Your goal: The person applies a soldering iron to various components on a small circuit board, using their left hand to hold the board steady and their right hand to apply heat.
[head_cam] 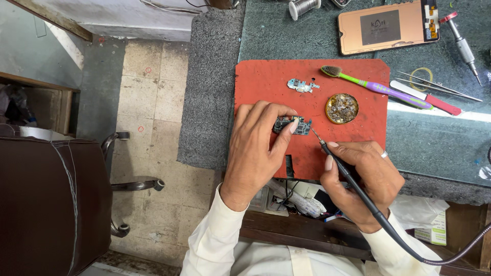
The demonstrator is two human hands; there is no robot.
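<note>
My left hand (258, 143) pins a small dark circuit board (292, 125) to the red mat (266, 82), fingertips on its near edge. My right hand (364, 176) grips a black soldering iron (343, 168) like a pen; its thin tip (314, 134) points at the board's right end. The iron's cable trails off to the lower right. A second small metal-and-blue board piece (302, 85) lies farther up the mat.
A round tin of flux or brass wool (341, 108) and a green-purple toothbrush (376, 87) lie on the mat's right side. Tweezers (440, 86), a red-handled tool (427, 98), a screwdriver (463, 46), a phone screen panel (386, 26) and a solder spool (303, 7) sit beyond. A chair (56, 199) stands at left.
</note>
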